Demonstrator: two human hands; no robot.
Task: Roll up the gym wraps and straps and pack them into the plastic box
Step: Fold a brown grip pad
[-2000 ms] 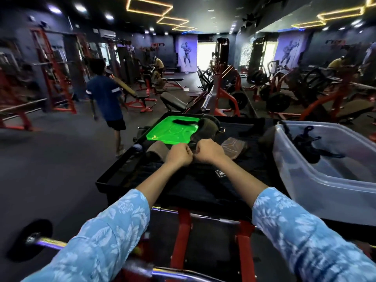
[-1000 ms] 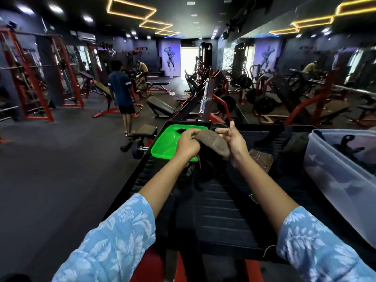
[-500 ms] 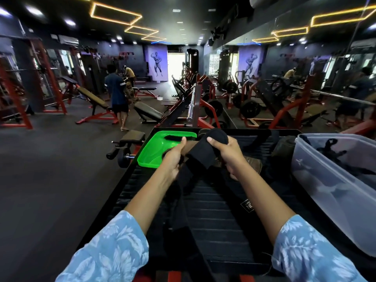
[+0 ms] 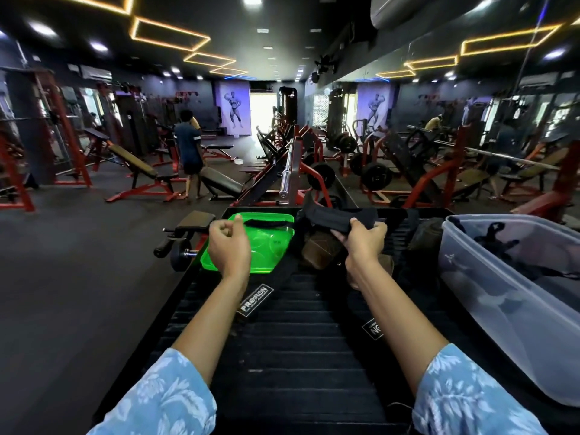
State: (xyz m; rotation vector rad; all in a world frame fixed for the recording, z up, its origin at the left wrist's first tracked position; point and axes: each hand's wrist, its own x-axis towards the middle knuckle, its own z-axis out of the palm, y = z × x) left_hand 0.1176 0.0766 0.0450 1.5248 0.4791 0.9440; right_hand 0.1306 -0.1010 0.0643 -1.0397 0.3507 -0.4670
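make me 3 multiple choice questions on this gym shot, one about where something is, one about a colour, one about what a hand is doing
1. Where is the clear plastic box?
A. at the right edge of the black mat
B. on the floor
C. on the green lid

2. What colour is the lid under the left hand?
A. red
B. green
C. white

3. What is the right hand doing?
A. resting flat on the mat
B. reaching into the box
C. gripping a black strap

Answers: 1 A, the box sits on the right of the mat. 2 B, the lid is bright green. 3 C, its fingers curl round the strap, held above the mat.
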